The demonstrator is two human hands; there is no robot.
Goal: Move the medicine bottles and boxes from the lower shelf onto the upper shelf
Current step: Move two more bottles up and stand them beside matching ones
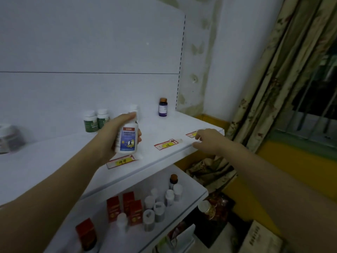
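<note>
The biggest thing is the white upper shelf (54, 161). Under it is the lower shelf (191, 183). A flowery curtain (273, 70) hangs on the right.

The left hand (109, 137) is up over the upper shelf. Its fingers are curled round a white bottle with a blue label (127, 139), which stands nearly straight up in the air. The right hand (209, 141) is at the front edge of the upper shelf. Its fingers are loose and hold nothing.

The lower shelf has red boxes (127, 201), a bunch of white-capped bottles (158, 207) and a dark bottle with a brown cap (173, 179).

At the back of the upper shelf stand two green-label bottles (91, 123), a white bottle (134, 108) and a dark brown-capped bottle (162, 107).

Small red and yellow price tags (166, 144) lie along the upper shelf's front.
</note>
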